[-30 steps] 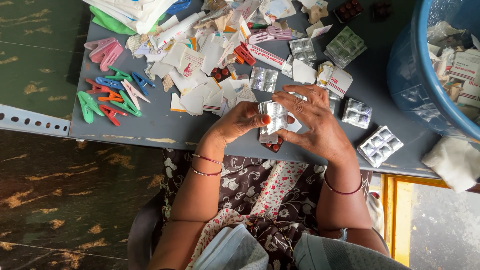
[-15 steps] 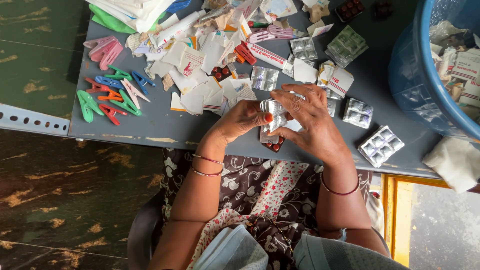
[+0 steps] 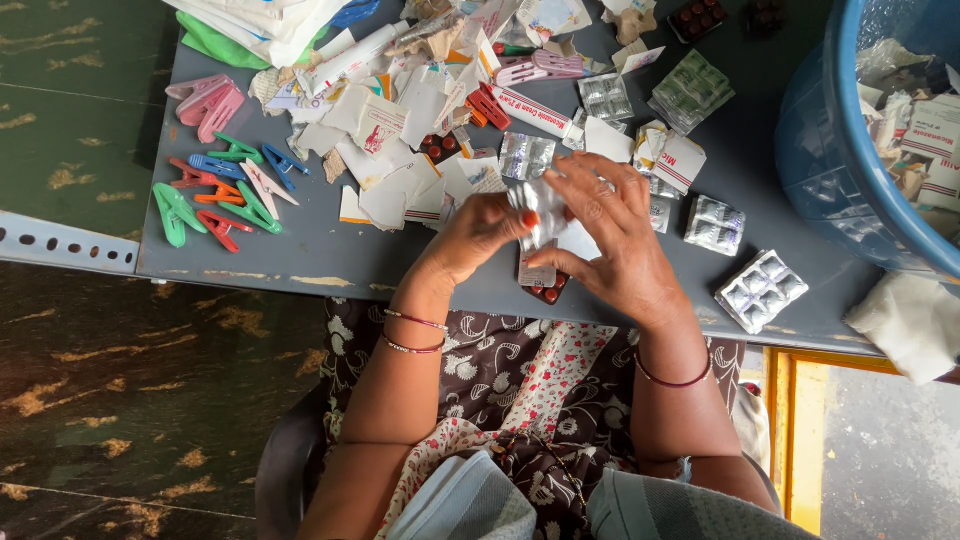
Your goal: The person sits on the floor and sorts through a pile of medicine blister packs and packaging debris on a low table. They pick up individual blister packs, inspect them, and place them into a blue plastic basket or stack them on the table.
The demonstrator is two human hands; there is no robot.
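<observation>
Table top: grey-blue, chipped pale along the near edge
Clothes pegs: green, blue, red, orange, white; a pink pair lies apart
Torn cartons: white and cream, some with red print
Blister pack in both hands: silver foil
Blister strip beneath it: dark red tablets
Foil pack at the table's right: silver
Sachets: green
Tube: white with red lettering
Tub: blue
Cloth: white
Thumbnail: red-orange polish
Bangles: thin, red and gold; on the other wrist, dark red
Dress: black with white floral pattern, centre panel white with small red flowers
Floor: dark green, mottled yellow
</observation>
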